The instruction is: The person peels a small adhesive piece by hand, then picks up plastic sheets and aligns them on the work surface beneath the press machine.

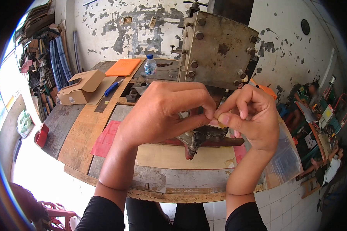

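My left hand [169, 109] and my right hand [252, 115] are raised and meet at their fingertips in front of the machine. Both hands are pinched, thumb against fingers. Between the fingertips is something small that I cannot make out. Behind and above them stands a large bolted metal machine [219, 48]. Just below the hands is a dark metal clamp part [208, 135] with a red bar [229, 142]. Under it lies a pale yellowish sheet [169, 156] over a red sheet [106, 140] on the worktable.
At the back left are a cardboard box [79, 89] with a phone on it, a blue cutter [112, 88], orange sheets [123, 67] and a water bottle [150, 69]. Clear plastic [283, 156] lies at the right. Other people [304, 94] sit far right.
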